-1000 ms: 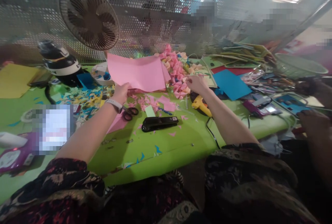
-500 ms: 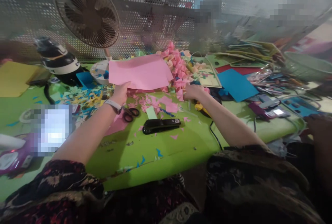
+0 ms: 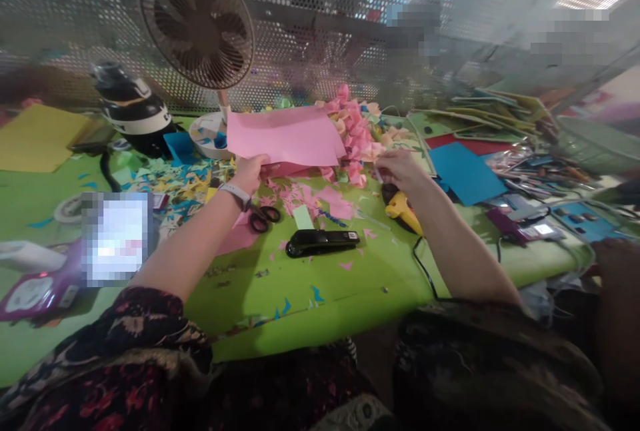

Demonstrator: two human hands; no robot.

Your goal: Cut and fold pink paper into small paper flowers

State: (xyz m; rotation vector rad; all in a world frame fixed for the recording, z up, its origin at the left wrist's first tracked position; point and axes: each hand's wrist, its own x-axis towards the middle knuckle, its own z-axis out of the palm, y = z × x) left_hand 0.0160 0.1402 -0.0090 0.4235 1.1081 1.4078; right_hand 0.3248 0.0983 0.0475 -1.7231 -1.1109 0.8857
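My left hand [image 3: 251,174] pinches the lower left edge of pink paper sheets [image 3: 285,138], held raised over the table. My right hand [image 3: 399,170] is closed, fingertips together, just right of the pile of folded pink paper pieces [image 3: 353,128]. A small pale bit shows at its fingertips, too small to name. Below the hand lies a yellow glue gun [image 3: 404,212] with a black cord. A black stapler [image 3: 323,242] rests in front, between my forearms. Dark-handled scissors [image 3: 264,218] lie beside my left wrist, near pink paper scraps [image 3: 305,196].
A fan [image 3: 203,28] and a black bottle [image 3: 133,111] stand at the back left. A phone [image 3: 117,238] is on the left. Blue paper [image 3: 465,174], stacked sheets [image 3: 485,114] and a basket [image 3: 597,141] are to the right. Another person's arm [image 3: 617,271] shows at the right edge.
My right hand dipped to the pink pieces and scraps, then rose and moved right beside the glue gun. My left hand keeps hold of the pink sheets. The view has shifted slightly.
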